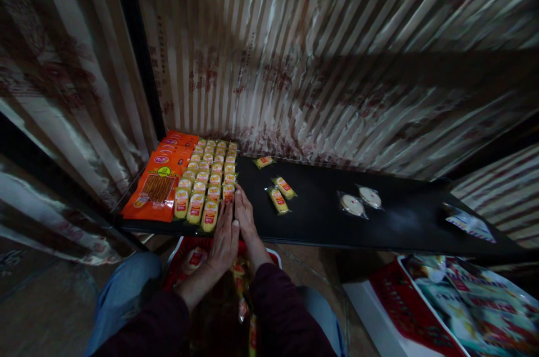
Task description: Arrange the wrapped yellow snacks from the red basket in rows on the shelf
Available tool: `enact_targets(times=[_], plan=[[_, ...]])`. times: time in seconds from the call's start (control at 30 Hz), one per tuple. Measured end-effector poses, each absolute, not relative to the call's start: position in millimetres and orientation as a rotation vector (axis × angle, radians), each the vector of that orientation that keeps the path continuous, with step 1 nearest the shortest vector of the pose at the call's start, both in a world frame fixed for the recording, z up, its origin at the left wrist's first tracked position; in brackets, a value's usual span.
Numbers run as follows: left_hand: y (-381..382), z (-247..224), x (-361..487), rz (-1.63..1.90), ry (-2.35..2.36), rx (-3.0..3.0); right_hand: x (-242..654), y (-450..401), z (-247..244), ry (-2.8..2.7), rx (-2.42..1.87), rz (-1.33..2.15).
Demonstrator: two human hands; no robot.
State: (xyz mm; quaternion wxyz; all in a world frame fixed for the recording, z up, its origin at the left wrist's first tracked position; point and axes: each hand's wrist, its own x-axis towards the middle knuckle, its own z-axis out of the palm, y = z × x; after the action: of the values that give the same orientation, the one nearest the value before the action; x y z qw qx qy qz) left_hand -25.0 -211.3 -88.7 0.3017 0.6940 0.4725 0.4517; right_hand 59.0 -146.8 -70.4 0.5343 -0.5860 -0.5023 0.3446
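My left hand [224, 238] and my right hand [245, 214] lie close together at the front right corner of several rows of small yellow wrapped cakes [196, 206] on a black shelf [311, 228]. The fingers of both hands are stretched out and pressed against the end of the rows, the left at the front, the right along the right side. Nothing is seen gripped in either one. Orange snack packets [158, 188] lie overlapped left of the cakes. Three loose yellow cakes, one of them at the back [264, 162], rest to the right of my hands.
Two round white wrapped pieces [352, 205] and a striped packet [470, 223] lie farther right on the shelf. Below stand a red basket [275, 259] between my knees and a red basket of packets [396, 295]. Striped sheeting [295, 65] hangs behind.
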Motion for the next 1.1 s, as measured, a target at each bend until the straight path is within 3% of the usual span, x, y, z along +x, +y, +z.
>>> enact_targets(times=[0.47, 0.67, 0.9, 1.1], plan=[[-217.0, -82.7, -27.8, 1.160, 1.262, 1.920, 62.7, -169.8, -76.1, -1.108, -1.437, 0.790], [-238.2, -81.4, -47.6, 1.160, 1.189, 2.255, 61.9, -187.5, -74.9, -1.101, -1.481, 0.797], [-260.4, -81.8, -76.9, 0.998, 1.618, 2.402, 53.1, -187.8, -79.5, -1.337, -1.527, 0.613], [-252.4, -94.0, -79.5, 0.949, 1.655, 2.417, 50.7, -184.7, -87.2, -1.448, -1.538, 0.459]])
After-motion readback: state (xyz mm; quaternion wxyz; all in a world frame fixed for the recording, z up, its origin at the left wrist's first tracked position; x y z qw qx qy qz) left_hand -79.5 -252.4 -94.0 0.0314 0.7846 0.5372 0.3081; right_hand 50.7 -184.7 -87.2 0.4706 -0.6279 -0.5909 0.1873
